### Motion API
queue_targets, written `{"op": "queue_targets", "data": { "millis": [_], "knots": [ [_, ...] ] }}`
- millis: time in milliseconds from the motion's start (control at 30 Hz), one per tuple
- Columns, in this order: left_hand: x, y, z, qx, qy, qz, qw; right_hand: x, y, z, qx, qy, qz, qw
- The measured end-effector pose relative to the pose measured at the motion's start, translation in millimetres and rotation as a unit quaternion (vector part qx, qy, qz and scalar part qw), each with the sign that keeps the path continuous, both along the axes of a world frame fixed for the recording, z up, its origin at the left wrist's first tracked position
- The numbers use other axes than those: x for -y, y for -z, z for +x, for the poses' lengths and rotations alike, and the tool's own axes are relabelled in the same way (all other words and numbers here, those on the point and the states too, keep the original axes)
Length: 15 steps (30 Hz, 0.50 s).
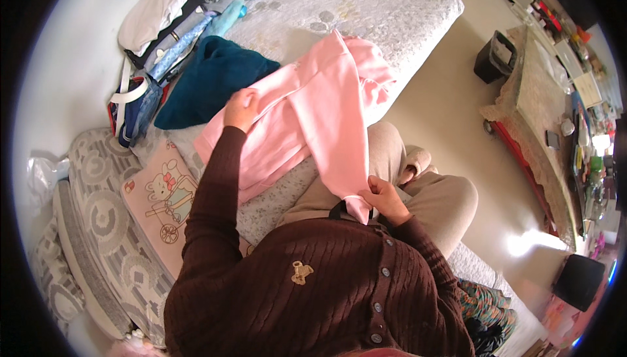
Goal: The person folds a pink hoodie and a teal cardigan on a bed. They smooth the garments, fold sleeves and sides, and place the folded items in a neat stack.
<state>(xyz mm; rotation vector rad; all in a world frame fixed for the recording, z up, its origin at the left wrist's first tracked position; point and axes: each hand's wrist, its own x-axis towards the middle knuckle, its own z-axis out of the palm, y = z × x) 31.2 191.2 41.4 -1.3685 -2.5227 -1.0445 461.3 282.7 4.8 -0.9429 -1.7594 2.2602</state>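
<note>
A pink long-sleeved sweatshirt lies spread over the bed and partly across my lap. My left hand grips its fabric near the edge beside the dark teal plush cloth; its fingertips are partly hidden in the folds. One sleeve runs down towards my waist. At the sleeve's end, my right hand pinches the cuff between thumb and fingers. The far part of the garment is bunched near the bed's edge. The dark teal plush cloth lies folded just beyond my left hand.
Folded clothes and a blue bag line the wall. A pink bear-print cloth and patterned cushions sit at left. Across the floor are a black bin and a lace-covered table bearing a phone.
</note>
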Motion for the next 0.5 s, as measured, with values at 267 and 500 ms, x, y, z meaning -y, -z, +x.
{"op": "queue_targets", "data": {
  "millis": [267, 500],
  "knots": [
    [84, 26, -47, -0.098, -0.115, -0.118, 0.981, -10, -11, 3, -0.018, -0.003, -0.098, 0.995],
    [58, -9, 0, -0.245, -0.040, -0.044, 0.968, -9, -42, -2, -0.063, 0.045, -0.203, 0.976]
  ]
}}
